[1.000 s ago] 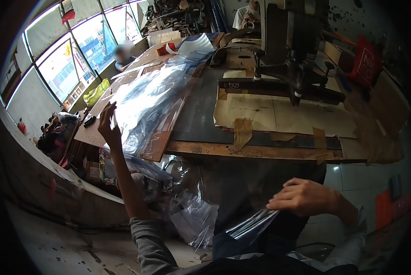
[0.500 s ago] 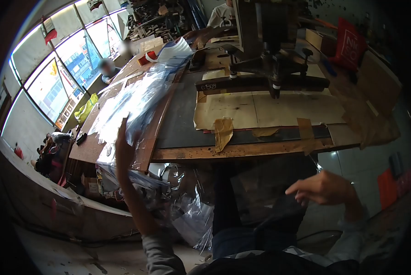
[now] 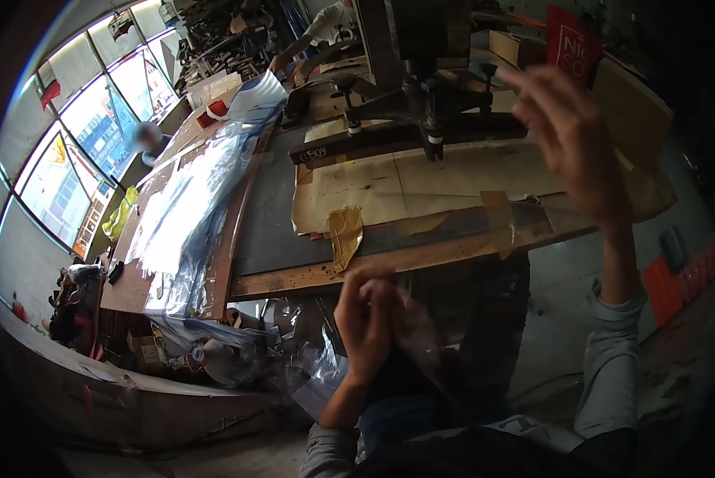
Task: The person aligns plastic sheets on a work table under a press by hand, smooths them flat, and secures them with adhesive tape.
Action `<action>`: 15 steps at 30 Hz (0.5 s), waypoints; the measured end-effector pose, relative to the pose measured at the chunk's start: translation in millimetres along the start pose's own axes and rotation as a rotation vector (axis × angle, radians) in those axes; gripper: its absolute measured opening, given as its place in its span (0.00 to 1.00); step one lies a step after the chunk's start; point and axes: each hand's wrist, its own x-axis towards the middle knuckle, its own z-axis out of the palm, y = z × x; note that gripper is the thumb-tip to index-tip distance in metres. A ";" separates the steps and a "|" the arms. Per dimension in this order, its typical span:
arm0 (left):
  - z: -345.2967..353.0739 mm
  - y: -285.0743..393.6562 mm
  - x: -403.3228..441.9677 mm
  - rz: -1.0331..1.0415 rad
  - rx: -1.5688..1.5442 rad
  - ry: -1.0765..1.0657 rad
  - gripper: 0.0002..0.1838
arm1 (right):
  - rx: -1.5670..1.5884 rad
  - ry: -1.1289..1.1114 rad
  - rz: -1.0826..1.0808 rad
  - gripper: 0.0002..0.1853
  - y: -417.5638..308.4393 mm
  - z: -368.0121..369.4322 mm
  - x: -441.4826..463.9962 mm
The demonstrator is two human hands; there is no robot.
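Workbench (image 3: 294, 280), press (image 3: 429, 103) over tan board (image 3: 453, 177), clear film (image 3: 188, 207)

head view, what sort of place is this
Probably a small workshop or factory floor: a heavy, press-like machine stands over a work surface, long clear plastic sheets lie heaped on the brown table beside it, and dense clutter is piled at the back.

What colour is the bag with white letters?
The bag is red, best seen in the head view.
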 end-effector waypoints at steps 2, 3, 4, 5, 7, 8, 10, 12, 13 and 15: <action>0.7 2.0 9.9 -0.092 0.002 0.102 0.13 | -0.140 0.195 -0.054 0.13 -3.5 -7.5 -9.3; 0.3 -3.9 11.5 -0.075 0.054 0.147 0.14 | -0.111 0.156 0.010 0.14 -13.1 -12.0 -24.9; -2.9 -15.2 13.5 -0.057 0.109 0.193 0.16 | -0.079 0.119 0.073 0.14 -23.5 -14.8 -41.9; -7.3 -24.0 15.2 -0.037 0.167 0.240 0.18 | -0.002 0.019 0.133 0.17 -30.9 -11.6 -63.2; -18.9 -31.3 8.6 -0.090 0.311 0.218 0.19 | 0.058 -0.117 0.268 0.17 -35.8 -4.3 -110.3; -25.5 -36.1 2.1 -0.125 0.384 0.212 0.20 | 0.050 -0.093 0.397 0.18 -35.7 1.4 -135.4; -32.2 -42.7 -7.5 -0.057 0.450 0.208 0.18 | 0.139 -0.027 0.703 0.21 -32.6 15.0 -198.3; -24.7 -37.3 -15.0 -0.044 0.484 0.242 0.18 | 0.502 0.033 1.011 0.28 -44.0 16.2 -241.6; -24.2 -43.1 -16.5 0.031 0.474 0.238 0.18 | 0.775 0.053 1.136 0.30 -53.0 14.1 -251.5; -21.3 -38.8 -14.2 -0.056 0.374 0.261 0.17 | 1.081 0.107 1.196 0.34 -59.7 16.1 -252.8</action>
